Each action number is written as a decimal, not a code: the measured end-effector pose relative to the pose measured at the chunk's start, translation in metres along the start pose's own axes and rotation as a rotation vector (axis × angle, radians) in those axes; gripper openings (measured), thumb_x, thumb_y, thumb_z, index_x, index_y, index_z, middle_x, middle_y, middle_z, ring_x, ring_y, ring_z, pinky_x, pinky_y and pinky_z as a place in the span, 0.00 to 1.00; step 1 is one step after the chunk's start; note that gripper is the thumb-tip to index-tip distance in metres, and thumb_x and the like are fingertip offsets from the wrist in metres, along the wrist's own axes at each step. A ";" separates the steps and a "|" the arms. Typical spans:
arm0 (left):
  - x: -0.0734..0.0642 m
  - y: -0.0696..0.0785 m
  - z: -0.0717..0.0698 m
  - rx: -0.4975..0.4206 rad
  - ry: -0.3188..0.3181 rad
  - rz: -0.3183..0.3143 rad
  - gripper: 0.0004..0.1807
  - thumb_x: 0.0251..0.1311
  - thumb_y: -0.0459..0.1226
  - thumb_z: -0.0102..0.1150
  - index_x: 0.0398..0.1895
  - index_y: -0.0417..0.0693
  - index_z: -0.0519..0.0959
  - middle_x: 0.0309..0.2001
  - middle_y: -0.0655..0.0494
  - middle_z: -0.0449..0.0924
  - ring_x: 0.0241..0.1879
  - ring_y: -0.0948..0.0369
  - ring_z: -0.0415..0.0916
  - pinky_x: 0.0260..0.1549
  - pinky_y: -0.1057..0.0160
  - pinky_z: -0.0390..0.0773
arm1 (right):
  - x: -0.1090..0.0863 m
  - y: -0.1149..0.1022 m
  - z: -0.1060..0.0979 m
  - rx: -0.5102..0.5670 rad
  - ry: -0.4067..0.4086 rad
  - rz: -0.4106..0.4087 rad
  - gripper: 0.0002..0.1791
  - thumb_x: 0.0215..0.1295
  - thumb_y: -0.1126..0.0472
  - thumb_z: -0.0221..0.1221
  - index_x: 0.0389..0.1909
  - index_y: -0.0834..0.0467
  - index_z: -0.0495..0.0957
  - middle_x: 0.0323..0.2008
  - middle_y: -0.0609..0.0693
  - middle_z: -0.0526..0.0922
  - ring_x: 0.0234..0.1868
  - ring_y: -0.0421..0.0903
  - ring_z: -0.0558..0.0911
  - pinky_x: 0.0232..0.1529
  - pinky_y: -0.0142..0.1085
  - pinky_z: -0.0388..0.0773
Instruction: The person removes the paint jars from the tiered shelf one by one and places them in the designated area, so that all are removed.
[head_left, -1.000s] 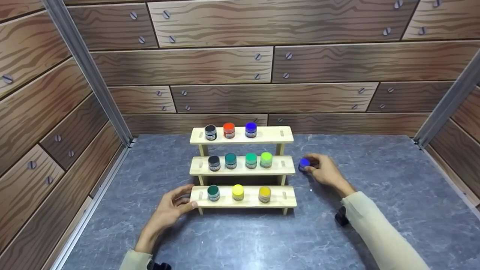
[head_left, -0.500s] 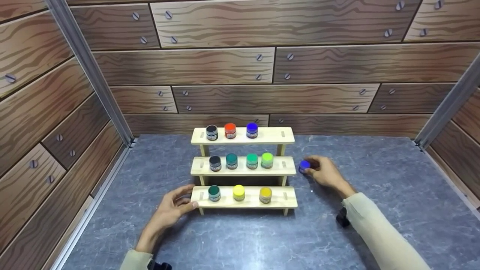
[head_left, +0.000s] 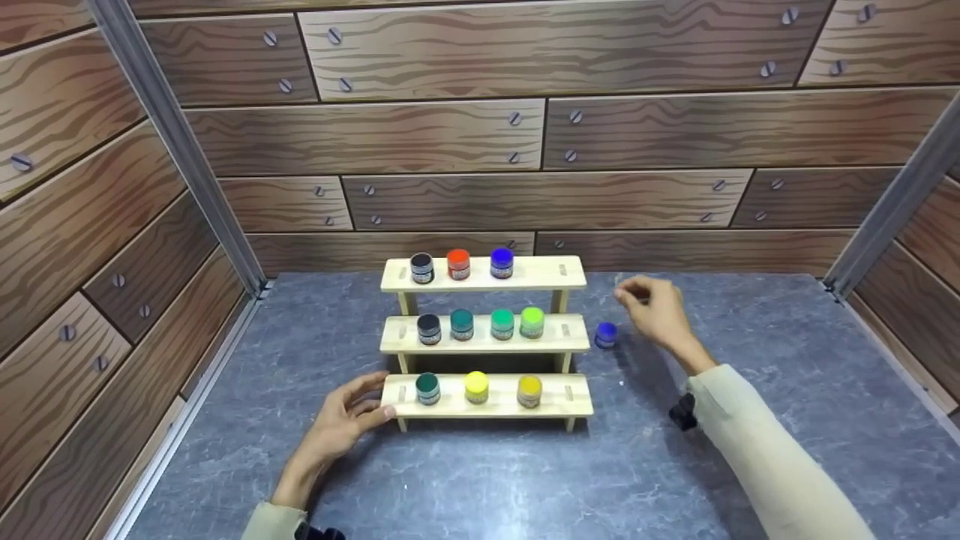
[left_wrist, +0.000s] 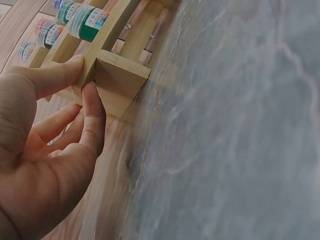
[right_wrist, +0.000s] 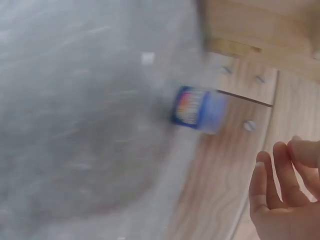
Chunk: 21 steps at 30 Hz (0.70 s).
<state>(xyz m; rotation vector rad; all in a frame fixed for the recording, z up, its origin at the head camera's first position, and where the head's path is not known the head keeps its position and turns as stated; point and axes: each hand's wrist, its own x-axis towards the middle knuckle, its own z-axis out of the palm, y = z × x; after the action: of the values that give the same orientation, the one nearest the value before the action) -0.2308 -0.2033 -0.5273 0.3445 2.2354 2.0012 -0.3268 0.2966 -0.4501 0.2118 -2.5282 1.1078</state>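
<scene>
A three-step wooden display stand point(head_left: 501, 391) carries several small paint jars in the head view. My left hand point(head_left: 337, 420) pinches the left end of its lowest board, thumb on the near edge; in the left wrist view the thumb and a finger meet on the board's corner point(left_wrist: 112, 90). To the right of the stand, a blue paint jar point(head_left: 606, 335) stands upright on the table. My right hand point(head_left: 660, 311) hovers beyond and right of that jar, fingers loosely bent and holding nothing. The same blue jar point(right_wrist: 197, 110) appears blurred and apart from the fingers in the right wrist view.
On the top board stand black point(head_left: 422, 268), red point(head_left: 458, 265) and blue point(head_left: 502, 264) jars. Green shades and a black jar point(head_left: 429, 330) fill the middle board. Dark green point(head_left: 427, 389), yellow point(head_left: 476, 388) and amber point(head_left: 529, 392) jars are lowest. Wood-patterned walls point(head_left: 450, 135) enclose the table.
My right hand has let go of the blue jar and risen away from it, toward the back. The jar stays on the table. My left hand keeps its hold on the stand.
</scene>
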 end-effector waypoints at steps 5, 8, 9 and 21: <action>0.000 0.000 -0.001 0.008 0.006 0.004 0.38 0.65 0.27 0.70 0.75 0.23 0.65 0.69 0.25 0.70 0.56 0.45 0.82 0.53 0.66 0.85 | 0.013 -0.021 -0.006 0.020 0.035 -0.035 0.10 0.78 0.64 0.62 0.47 0.67 0.88 0.41 0.63 0.90 0.40 0.48 0.84 0.41 0.19 0.75; -0.002 0.002 -0.002 0.001 -0.002 0.011 0.38 0.66 0.26 0.69 0.75 0.22 0.64 0.70 0.24 0.70 0.57 0.44 0.82 0.53 0.66 0.85 | 0.021 -0.036 -0.008 0.033 0.034 -0.042 0.11 0.78 0.64 0.62 0.49 0.67 0.88 0.42 0.63 0.90 0.39 0.49 0.84 0.40 0.20 0.75; -0.002 0.002 -0.002 0.000 -0.005 0.013 0.38 0.67 0.26 0.69 0.76 0.22 0.64 0.70 0.23 0.70 0.57 0.43 0.82 0.53 0.66 0.85 | 0.023 -0.040 -0.008 0.035 0.033 -0.044 0.11 0.78 0.64 0.62 0.50 0.66 0.88 0.42 0.63 0.90 0.38 0.49 0.84 0.39 0.21 0.75; -0.001 -0.001 -0.001 -0.008 -0.011 0.018 0.38 0.67 0.27 0.68 0.76 0.23 0.63 0.70 0.24 0.69 0.58 0.46 0.82 0.54 0.66 0.85 | 0.040 -0.081 -0.001 0.105 -0.006 -0.077 0.11 0.77 0.64 0.63 0.52 0.66 0.87 0.47 0.63 0.90 0.45 0.56 0.88 0.42 0.21 0.77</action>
<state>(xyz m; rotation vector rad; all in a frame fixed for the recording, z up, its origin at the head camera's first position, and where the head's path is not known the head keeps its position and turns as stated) -0.2301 -0.2049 -0.5279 0.3748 2.2246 2.0118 -0.3401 0.2430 -0.3793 0.3379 -2.4472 1.2119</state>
